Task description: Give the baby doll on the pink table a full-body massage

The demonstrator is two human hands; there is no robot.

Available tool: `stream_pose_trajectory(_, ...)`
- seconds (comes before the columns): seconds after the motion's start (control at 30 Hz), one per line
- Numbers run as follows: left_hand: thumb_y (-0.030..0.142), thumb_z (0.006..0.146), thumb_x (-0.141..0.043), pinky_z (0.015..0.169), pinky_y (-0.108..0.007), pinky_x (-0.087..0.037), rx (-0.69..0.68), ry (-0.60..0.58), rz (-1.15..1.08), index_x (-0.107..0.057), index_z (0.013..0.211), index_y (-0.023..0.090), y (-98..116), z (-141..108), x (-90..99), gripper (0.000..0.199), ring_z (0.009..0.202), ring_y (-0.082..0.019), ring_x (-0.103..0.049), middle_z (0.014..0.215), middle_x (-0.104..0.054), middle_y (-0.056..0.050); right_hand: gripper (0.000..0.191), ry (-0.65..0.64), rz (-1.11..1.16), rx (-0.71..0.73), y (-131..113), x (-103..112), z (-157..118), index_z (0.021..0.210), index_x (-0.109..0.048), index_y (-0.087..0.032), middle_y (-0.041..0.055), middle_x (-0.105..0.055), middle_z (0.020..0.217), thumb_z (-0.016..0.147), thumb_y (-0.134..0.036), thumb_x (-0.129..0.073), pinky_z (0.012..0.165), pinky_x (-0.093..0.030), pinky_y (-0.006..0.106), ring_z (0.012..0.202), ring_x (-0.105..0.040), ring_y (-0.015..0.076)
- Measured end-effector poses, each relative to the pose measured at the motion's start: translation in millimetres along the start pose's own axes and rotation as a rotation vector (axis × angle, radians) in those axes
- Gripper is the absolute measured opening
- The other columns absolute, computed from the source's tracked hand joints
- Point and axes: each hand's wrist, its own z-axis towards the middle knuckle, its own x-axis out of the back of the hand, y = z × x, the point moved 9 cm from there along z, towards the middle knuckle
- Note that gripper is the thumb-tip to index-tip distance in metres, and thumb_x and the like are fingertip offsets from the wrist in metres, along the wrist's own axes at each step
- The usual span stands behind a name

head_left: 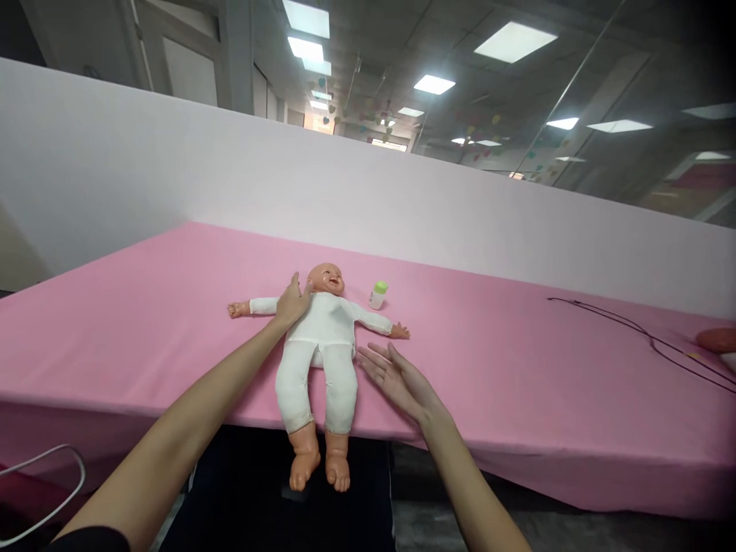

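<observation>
A baby doll (320, 326) with a white cloth body lies on its back on the pink-covered table, arms spread, its feet hanging past the front edge. My left hand (294, 304) rests at the doll's shoulder beside the head, fingers stretched out and holding nothing. By the doll's hip on the other side is my right hand (396, 377), palm turned up and fingers extended. Whether those fingertips touch the doll I cannot tell. Just beyond the doll's outstretched arm stands a small white bottle (378, 296) with a green cap.
The pink tablecloth (488, 368) hangs over the table's front edge. Behind it runs a white partition (373, 192). Thin dark cords (621, 318) lie at the right, near a partly visible orange object (716, 340). A white cable (77, 468) loops at the lower left.
</observation>
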Motion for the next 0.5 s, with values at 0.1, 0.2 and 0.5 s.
stream_pose_trajectory(0.1,0.076,0.097,-0.038,0.106,-0.058,-0.044,0.113,-0.130,0.215,-0.046,0.153,0.008,3.0,7.1,-19.8,0.088,0.128,-0.047,-0.065,0.132,-0.069,-0.032,0.035,0.107,-0.043,0.010,-1.6,-0.3,55.2,0.109,-0.073,-0.018,0.0148,-0.076,0.124,0.088,-0.044,-0.082,0.113,-0.054,0.040,0.123,-0.072,0.0246)
stream_pose_trajectory(0.2,0.083,0.089,-0.048,0.100,-0.054,-0.047,0.144,-0.175,0.282,-0.049,0.148,0.011,8.1,11.8,-27.7,0.094,0.126,-0.048,-0.066,0.131,-0.070,-0.031,0.033,0.113,-0.132,0.080,-4.1,-16.1,93.4,0.101,-0.073,-0.011,0.0113,-0.080,0.108,0.093,-0.044,-0.074,0.103,-0.056,0.031,0.112,-0.076,0.0230)
stream_pose_trajectory(0.5,0.075,0.082,-0.071,0.098,-0.043,-0.049,0.218,-0.143,-0.064,-0.062,0.130,0.017,1.5,7.3,-19.6,0.075,0.125,-0.040,-0.067,0.136,-0.071,-0.022,0.039,0.178,-0.006,0.099,-2.4,-42.9,135.1,0.106,-0.070,-0.015,0.0094,-0.078,0.097,0.085,-0.046,-0.081,0.084,-0.061,0.031,0.097,-0.074,0.0238)
